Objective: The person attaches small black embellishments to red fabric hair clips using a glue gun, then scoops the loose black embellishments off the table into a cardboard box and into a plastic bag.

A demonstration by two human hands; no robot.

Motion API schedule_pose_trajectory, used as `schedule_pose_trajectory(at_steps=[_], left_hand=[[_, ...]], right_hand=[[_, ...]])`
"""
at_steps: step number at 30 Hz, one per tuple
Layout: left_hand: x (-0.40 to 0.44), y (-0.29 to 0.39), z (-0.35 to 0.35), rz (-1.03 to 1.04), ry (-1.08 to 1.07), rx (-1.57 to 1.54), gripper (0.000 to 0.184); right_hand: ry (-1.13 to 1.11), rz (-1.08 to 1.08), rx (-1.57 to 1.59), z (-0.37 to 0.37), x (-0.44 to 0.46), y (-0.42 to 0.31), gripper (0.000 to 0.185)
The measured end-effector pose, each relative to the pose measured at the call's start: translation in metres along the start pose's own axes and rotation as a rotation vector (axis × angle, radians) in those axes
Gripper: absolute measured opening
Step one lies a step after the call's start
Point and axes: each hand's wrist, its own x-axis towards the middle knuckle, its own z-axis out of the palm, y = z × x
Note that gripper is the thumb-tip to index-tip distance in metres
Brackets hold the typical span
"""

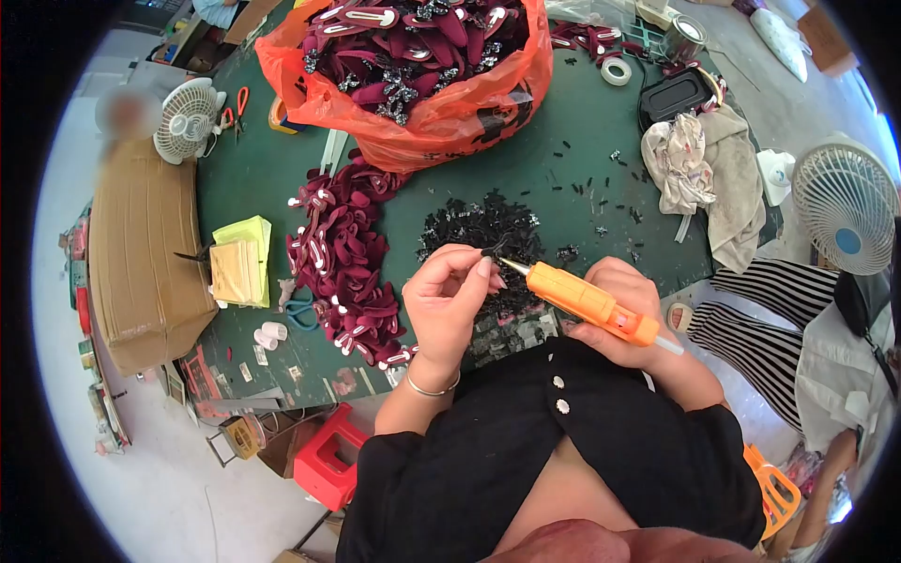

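Nearest: black top [450, 460], 6 o'clock. Left hand [443, 302], near view centre, pinches a small black piece [489, 251]. Right hand [627, 293], at 3 o'clock from it, grips orange glue gun [574, 293], nozzle [515, 266] at the piece; contact unclear. On table [587, 103]: black pile [477, 223], 1 o'clock; maroon clips [349, 246], 10 o'clock; red bag [404, 143], 12 o'clock.

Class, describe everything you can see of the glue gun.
The glue gun has an orange, plastic-looking body, a narrow, metallic-looking nozzle and a pale, translucent stick poking from its back. The right hand grips it above the green table, hiding its handle. It slants across the view, nozzle toward a small black piece in the left hand; whether they touch is unclear.
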Motion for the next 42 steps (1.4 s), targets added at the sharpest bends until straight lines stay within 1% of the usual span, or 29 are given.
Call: schedule_pose_trajectory(at_steps=[4, 8, 14, 16, 19, 21, 22, 24, 25, 26, 28, 29, 30, 31, 33, 34, 36, 37, 38, 40, 41, 42], left_hand=[[0.0, -0.001, 0.0, -0.001, -0.008, -0.005, 0.009], [0.0, -0.002, 0.001, 0.007, -0.018, -0.021, 0.008], [0.001, 0.002, 0.0, 0.002, 0.018, -0.014, 0.007], [0.003, 0.003, -0.001, -0.052, -0.036, -0.071, 0.006], [0.0, 0.001, 0.001, -0.274, -0.247, -0.206, 0.009], [-0.004, -0.007, 0.002, -0.383, -0.372, -0.239, 0.009], [-0.006, -0.007, 0.005, -0.426, -0.426, -0.243, 0.01], [-0.01, -0.009, 0.004, -0.549, -0.405, -0.28, 0.011], [-0.01, -0.01, 0.003, -0.608, -0.402, -0.309, 0.013], [-0.01, -0.01, 0.004, -0.659, -0.385, -0.293, 0.014], [-0.012, -0.006, 0.006, -0.714, -0.338, -0.28, 0.016], [-0.017, -0.015, 0.0, -0.733, -0.334, -0.284, 0.016], [-0.019, -0.012, 0.001, -0.726, -0.35, -0.232, 0.015], [-0.021, -0.016, 0.0, -0.694, -0.367, -0.258, 0.014], [-0.023, -0.015, -0.001, -0.651, -0.352, -0.278, 0.015], [-0.023, -0.012, -0.004, -0.632, -0.347, -0.27, 0.016], [-0.031, -0.007, -0.021, -0.412, -0.268, -0.006, 0.017], [-0.032, -0.003, -0.04, -0.256, -0.248, 0.278, 0.019], [-0.033, 0.001, -0.061, -0.03, -0.213, 0.757, 0.018], [-0.038, 0.013, -0.096, 0.147, -0.086, 1.21, 0.02], [-0.042, 0.014, -0.111, 0.139, -0.058, 1.359, 0.02], [-0.044, 0.019, -0.12, 0.128, -0.042, 1.412, 0.019]], right_hand=[[0.023, 0.002, 0.036, -0.002, 0.0, 0.001, 0.031], [0.025, -0.002, 0.002, -0.004, 0.0, 0.002, 0.031], [-0.023, 0.037, 0.004, -0.003, -0.003, 0.003, 0.029], [-0.009, 0.021, 0.265, -0.003, -0.004, 0.009, 0.028], [0.001, 0.465, 0.676, -0.003, -0.006, -0.001, 0.025], [0.101, 0.513, 0.873, 0.011, 0.005, 0.003, 0.029], [0.026, 0.543, 0.839, 0.012, 0.001, 0.011, 0.025], [-0.006, 0.544, 0.787, 0.017, -0.004, 0.016, 0.027], [0.034, 0.566, 0.836, 0.02, -0.005, 0.014, 0.029], [0.024, 0.562, 0.841, 0.019, -0.007, 0.011, 0.029], [-0.011, 0.73, 0.837, 0.019, -0.008, 0.009, 0.029], [-0.017, 0.686, 0.806, 0.027, -0.017, 0.018, 0.027], [0.026, 0.58, 0.83, 0.026, -0.013, 0.01, 0.025], [0.042, 0.54, 0.778, 0.031, -0.018, 0.017, 0.024], [0.031, 0.534, 0.879, 0.027, -0.015, 0.013, 0.027], [0.008, 0.527, 0.84, 0.024, -0.018, 0.018, 0.031], [0.07, 0.488, 0.799, 0.023, -0.02, 0.024, 0.034], [0.083, 0.55, 0.79, 0.018, -0.021, 0.023, 0.036], [0.098, 0.549, 0.782, 0.016, -0.021, 0.026, 0.035], [0.124, 0.551, 0.783, 0.013, -0.021, 0.031, 0.035], [0.121, 0.556, 0.786, 0.014, -0.02, 0.032, 0.035], [0.104, 0.553, 0.795, 0.014, -0.018, 0.031, 0.035]])
